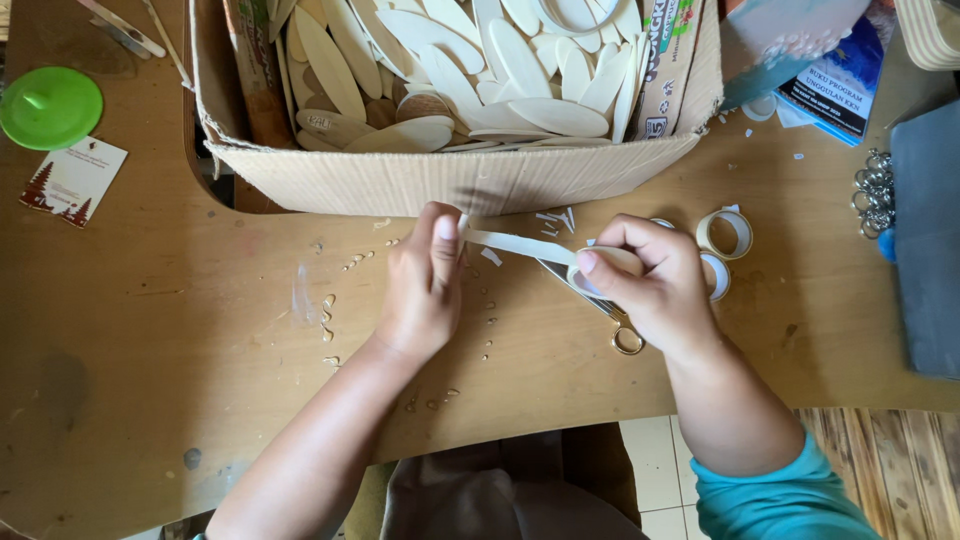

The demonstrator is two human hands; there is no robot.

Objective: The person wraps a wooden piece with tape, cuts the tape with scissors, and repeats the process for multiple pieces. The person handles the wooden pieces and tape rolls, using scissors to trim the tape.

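A brown wooden tabletop (150, 330) carries one open corrugated cardboard box (450, 180) heaped with pale, leaf-shaped wooden slices (520, 60), too many and too overlapped to count. In front of the box, a person's two bare hands work a strip of pale adhesive tape (520, 245) stretched between them. The left hand (425, 285) has its grip pinched on the strip's free end, just beside the box wall; the right hand (650, 285) is clenched around the small cream tape roll (605, 265) it unwinds from. The step appears to be drawing out a length, which would next call for cutting. Two more tape rolls (725, 232) lie near the right hand, and one pair of scissors with a yellowish loop handle (625, 338) rests under it.
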